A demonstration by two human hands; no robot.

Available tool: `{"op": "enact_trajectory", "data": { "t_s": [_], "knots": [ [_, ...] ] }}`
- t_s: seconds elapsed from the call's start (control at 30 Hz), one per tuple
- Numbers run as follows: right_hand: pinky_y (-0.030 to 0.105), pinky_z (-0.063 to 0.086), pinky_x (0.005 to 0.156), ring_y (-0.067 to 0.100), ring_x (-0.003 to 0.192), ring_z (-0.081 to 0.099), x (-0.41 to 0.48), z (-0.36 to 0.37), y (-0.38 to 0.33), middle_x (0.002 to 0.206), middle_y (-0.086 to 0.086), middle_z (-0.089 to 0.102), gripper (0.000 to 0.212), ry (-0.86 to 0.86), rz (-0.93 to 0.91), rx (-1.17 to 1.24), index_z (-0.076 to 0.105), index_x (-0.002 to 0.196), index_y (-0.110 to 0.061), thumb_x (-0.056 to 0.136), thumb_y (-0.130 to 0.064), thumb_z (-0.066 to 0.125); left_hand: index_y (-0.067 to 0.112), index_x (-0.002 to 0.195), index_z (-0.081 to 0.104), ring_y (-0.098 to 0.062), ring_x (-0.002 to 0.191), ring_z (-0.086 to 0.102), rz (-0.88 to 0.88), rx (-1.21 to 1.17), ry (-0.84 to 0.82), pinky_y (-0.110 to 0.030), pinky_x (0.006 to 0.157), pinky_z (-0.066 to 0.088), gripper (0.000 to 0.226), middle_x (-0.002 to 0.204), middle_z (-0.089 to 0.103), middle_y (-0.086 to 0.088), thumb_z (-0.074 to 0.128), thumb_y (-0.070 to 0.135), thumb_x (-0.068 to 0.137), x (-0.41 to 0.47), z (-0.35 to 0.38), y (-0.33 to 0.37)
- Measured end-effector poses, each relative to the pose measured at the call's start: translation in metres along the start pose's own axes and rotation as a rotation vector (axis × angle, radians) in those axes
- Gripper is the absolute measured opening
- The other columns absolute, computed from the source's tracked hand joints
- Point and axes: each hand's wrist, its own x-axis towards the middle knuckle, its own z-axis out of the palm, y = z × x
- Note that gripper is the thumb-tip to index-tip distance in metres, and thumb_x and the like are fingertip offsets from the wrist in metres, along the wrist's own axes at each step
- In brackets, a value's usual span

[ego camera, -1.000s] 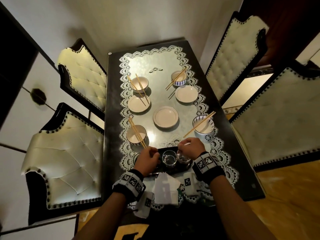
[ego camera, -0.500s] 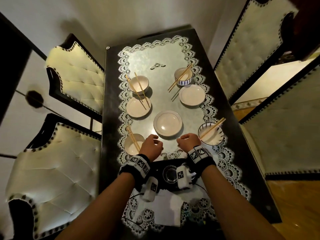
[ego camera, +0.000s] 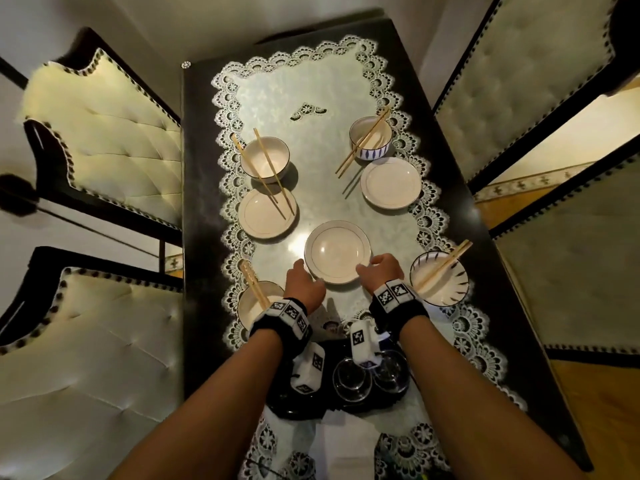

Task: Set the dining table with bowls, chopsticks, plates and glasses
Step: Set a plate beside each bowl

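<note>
Hands (ego camera: pixel 304 284) (ego camera: pixel 382 273) flanking centre plate (ego camera: pixel 337 251), forearms outstretched

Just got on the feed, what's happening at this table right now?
A person is setting a dining table. Both hands, left and right, reach to either side of the centre plate; whether they grip it yet is unclear. Four bowls already carry chopsticks, and two other plates are laid. The glasses sit on a dark tray at the near end.
</note>
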Motion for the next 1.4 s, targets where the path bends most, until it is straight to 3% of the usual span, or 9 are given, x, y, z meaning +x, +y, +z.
{"op": "enact_trajectory", "data": {
  "t_s": [0.23,0.47,0.57,0.73,0.93,1.07,1.23,1.3,1.4],
  "knots": [
    [0.027,0.043,0.071,0.027,0.086,0.062,0.009,-0.004,0.009,0.107,0.008,0.071,0.033,0.083,0.019,-0.026,0.064,0.106,-0.016,0.074,-0.025,0.068,0.013,0.141,0.036,-0.034,0.118,0.051,-0.030,0.007,-0.028,-0.045,0.104,0.045,0.060,0.137,0.039,-0.016,0.060,0.020,0.086,0.008,0.011,0.003],
    [0.020,0.040,0.071,0.024,0.088,0.061,0.011,-0.006,0.010,0.109,0.011,0.070,0.023,0.155,0.025,0.049,0.065,0.102,-0.014,0.079,-0.008,0.067,0.012,0.136,0.039,-0.031,0.109,0.055,-0.048,-0.014,0.045,-0.034,0.093,0.046,0.057,0.136,0.032,-0.011,0.061,0.019,0.083,0.012,0.019,0.005],
    [0.020,0.040,0.071,0.027,0.098,0.065,0.009,-0.006,0.007,0.110,0.010,0.070,0.024,0.140,0.018,0.031,0.066,0.105,-0.013,0.082,-0.008,0.066,0.011,0.135,0.039,-0.030,0.110,0.053,-0.055,-0.016,0.043,-0.031,0.088,0.043,0.059,0.136,0.033,-0.012,0.062,0.019,0.082,0.013,0.017,0.004],
    [0.015,0.036,0.059,0.017,0.081,0.057,0.005,-0.008,-0.006,0.102,0.004,0.071,0.020,0.104,-0.062,0.040,0.061,0.100,-0.020,0.083,-0.012,0.067,0.012,0.132,0.040,-0.027,0.114,0.050,-0.085,-0.092,0.078,-0.033,0.093,0.043,0.056,0.134,0.036,-0.010,0.061,0.017,0.080,0.016,0.008,0.003],
    [0.022,0.041,0.073,0.017,0.081,0.061,-0.010,-0.003,-0.017,0.084,-0.003,0.063,0.019,0.100,-0.157,0.069,0.056,0.092,-0.020,0.083,-0.011,0.070,0.011,0.122,0.046,-0.022,0.106,0.048,-0.072,-0.205,0.217,-0.029,0.087,0.041,0.050,0.127,0.042,-0.010,0.063,0.014,0.076,0.005,-0.002,-0.005],
    [0.023,0.042,0.073,0.017,0.082,0.060,-0.028,0.005,-0.028,0.086,-0.003,0.062,0.016,0.091,-0.204,0.083,0.058,0.098,-0.017,0.086,-0.010,0.066,0.017,0.112,0.046,-0.023,0.102,0.056,-0.074,-0.325,0.297,-0.041,0.091,0.053,0.044,0.119,0.043,-0.004,0.065,0.013,0.072,-0.006,-0.016,-0.014],
    [0.001,0.038,0.053,0.003,0.069,0.056,-0.048,0.014,-0.042,0.083,-0.008,0.061,0.015,0.070,-0.274,0.121,0.058,0.101,-0.018,0.089,-0.012,0.066,0.013,0.119,0.046,-0.024,0.101,0.060,-0.049,-0.350,0.388,-0.044,0.092,0.053,0.042,0.123,0.044,-0.005,0.062,0.019,0.081,-0.021,-0.034,-0.025],
    [0.011,0.045,0.066,0.010,0.076,0.060,-0.057,0.022,-0.041,0.085,-0.007,0.060,0.016,0.054,-0.275,0.111,0.056,0.102,-0.018,0.090,-0.010,0.064,0.013,0.122,0.046,-0.022,0.100,0.061,-0.057,-0.355,0.409,-0.042,0.090,0.053,0.043,0.125,0.046,-0.005,0.061,0.022,0.082,-0.031,-0.036,-0.035],
    [0.024,0.049,0.075,0.016,0.084,0.062,-0.068,0.042,-0.038,0.078,-0.011,0.055,0.019,0.035,-0.297,0.080,0.051,0.100,-0.019,0.091,-0.006,0.060,0.014,0.121,0.047,-0.010,0.091,0.059,-0.064,-0.383,0.444,-0.022,0.075,0.050,0.039,0.123,0.046,-0.003,0.061,0.020,0.084,-0.043,-0.040,-0.054]
  ]
}}
